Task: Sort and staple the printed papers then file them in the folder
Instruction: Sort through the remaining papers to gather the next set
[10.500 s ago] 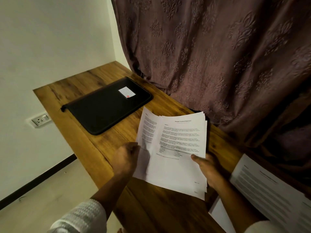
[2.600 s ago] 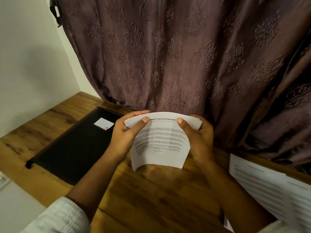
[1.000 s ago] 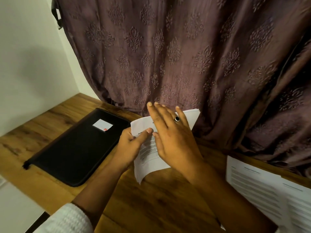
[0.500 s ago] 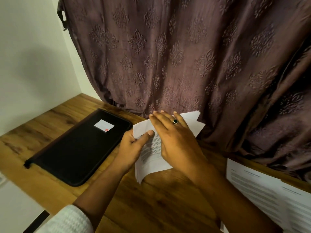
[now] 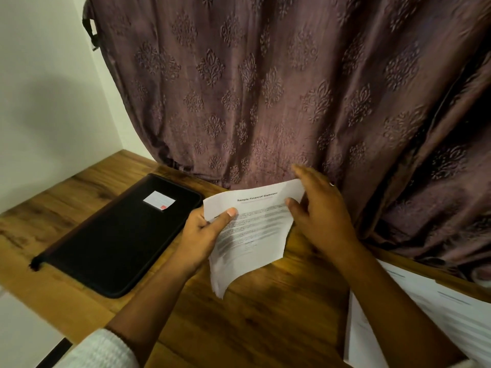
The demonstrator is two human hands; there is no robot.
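A small stack of printed papers (image 5: 252, 235), headed "Sample Financial Statement", is held upright above the wooden table (image 5: 265, 314). My left hand (image 5: 204, 232) grips its upper left edge, thumb on the front. My right hand (image 5: 316, 208) is at the stack's upper right corner, thumb against the front and fingers spread behind it. A closed black zip folder (image 5: 114, 235) with a white label lies flat to the left. No stapler is in view.
More printed sheets (image 5: 430, 320) lie at the right edge of the table, partly under my right forearm. A patterned brown curtain (image 5: 292, 88) hangs right behind the table. A white wall (image 5: 45, 102) is on the left.
My right hand has slid off the front of the stack to its right corner, uncovering the heading. My left hand keeps its grip on the left edge.
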